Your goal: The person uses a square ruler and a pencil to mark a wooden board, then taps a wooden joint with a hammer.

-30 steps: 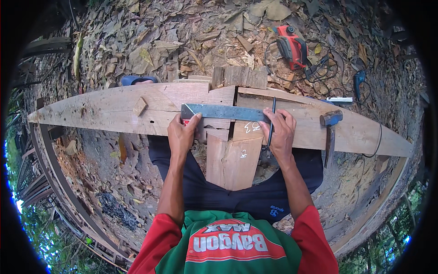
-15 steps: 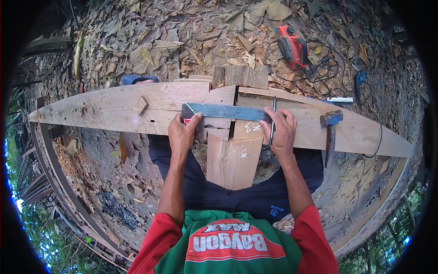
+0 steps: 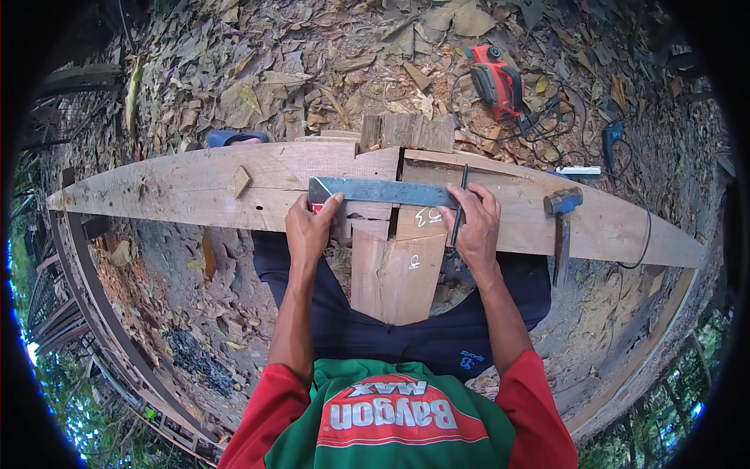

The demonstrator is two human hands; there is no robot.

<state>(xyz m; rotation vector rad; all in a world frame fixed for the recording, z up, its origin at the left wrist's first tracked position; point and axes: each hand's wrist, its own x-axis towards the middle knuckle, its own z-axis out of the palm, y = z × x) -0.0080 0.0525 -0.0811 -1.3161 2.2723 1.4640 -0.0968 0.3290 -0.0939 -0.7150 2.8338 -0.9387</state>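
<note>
A try square [image 3: 383,190] with a grey metal blade lies across the joint of wooden boards in front of me. My left hand [image 3: 311,223] pinches its dark stock at the left end, thumb on top. My right hand [image 3: 478,223] is at the blade's far right end, fingertips touching it, and a slim black pencil [image 3: 465,175] sits in its fingers, pointing away from me. Beneath is a long plank [image 3: 187,184] tapering at both ends, with a dark gap at its middle. A shorter board [image 3: 394,281] with white chalk marks reaches toward my lap.
A hammer [image 3: 563,205] rests on the plank's right half; a small wood scrap [image 3: 239,181] lies on the left half. A wood block [image 3: 408,132] stands behind the joint. Beyond, on leaf litter, are a red power planer [image 3: 500,84], a blue corded tool [image 3: 612,142] and loose cables.
The pencil in my right hand has tilted, its far end swinging slightly left. The try square and left hand look almost unmoved; the whole view has shifted a little.
</note>
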